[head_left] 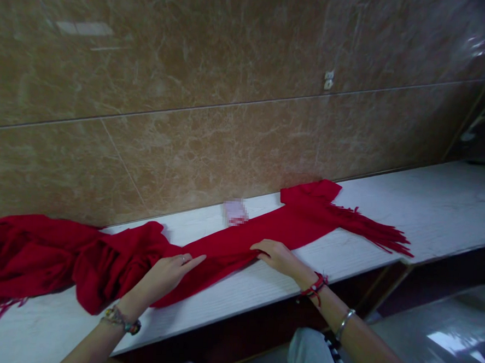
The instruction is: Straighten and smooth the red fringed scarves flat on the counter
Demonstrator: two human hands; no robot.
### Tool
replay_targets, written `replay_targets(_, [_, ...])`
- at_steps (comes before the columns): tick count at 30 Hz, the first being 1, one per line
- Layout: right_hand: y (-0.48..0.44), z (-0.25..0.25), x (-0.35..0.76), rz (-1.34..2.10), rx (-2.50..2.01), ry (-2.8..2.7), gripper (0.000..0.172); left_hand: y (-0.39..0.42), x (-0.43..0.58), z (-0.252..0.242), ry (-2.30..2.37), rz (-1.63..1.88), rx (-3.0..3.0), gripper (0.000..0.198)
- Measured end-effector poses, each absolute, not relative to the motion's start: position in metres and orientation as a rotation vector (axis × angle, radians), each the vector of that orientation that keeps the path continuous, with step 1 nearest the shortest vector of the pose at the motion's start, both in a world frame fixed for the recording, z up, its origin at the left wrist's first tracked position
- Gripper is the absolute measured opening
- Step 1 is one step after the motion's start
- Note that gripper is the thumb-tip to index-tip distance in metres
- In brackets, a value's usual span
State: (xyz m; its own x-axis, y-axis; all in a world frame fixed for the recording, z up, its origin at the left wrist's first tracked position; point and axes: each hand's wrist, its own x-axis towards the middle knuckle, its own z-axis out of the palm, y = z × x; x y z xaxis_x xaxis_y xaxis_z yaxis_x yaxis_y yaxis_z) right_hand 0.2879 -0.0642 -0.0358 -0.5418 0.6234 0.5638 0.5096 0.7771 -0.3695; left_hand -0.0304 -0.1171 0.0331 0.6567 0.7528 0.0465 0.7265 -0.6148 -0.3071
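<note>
- Nearest to the camera, at the lower edge, a knee in grey cloth is cut off by the frame.
- On the near side of the white table (429, 215), the left hand (167, 273) and the right hand (277, 256) lie apart, palms down and fingers stretched, on the red scarf (264, 229); neither one grips it.
- I judge the step to be smoothing the middle stretch, which lies flat along the table.
- A next move calls for care with the bunched part (57, 252) at the left, not yet flat; its end leaves the frame.
- Behind the scarf, a small pale object (235, 212) is blurred; I cannot tell what it is.
- Farthest, the marble wall (230, 120) carries a small socket (328, 80).
</note>
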Motion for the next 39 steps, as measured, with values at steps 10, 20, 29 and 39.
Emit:
replay_targets(10, [-0.063, -0.035, 0.287, 0.162, -0.874, -2.231, 0.017, -0.127, -0.014, 0.027, -0.9, 0.047, -2.759, 0.028])
replay_targets(20, [-0.061, -0.037, 0.284, 0.179, -0.837, -2.204, 0.022, -0.117, 0.002, 0.018, -0.864, -0.232, -2.753, 0.023])
replay_targets(29, [-0.064, -0.035, 0.275, 0.08, -0.763, -2.315, 0.012, -0.118, -0.021, 0.006, -1.148, -0.325, -2.773, 0.038])
replay_targets(39, [-0.071, -0.028, 0.279, 0.051, -0.767, -2.373, 0.013, -0.113, -0.019, 0.003, -1.12, -0.294, -2.678, 0.028])
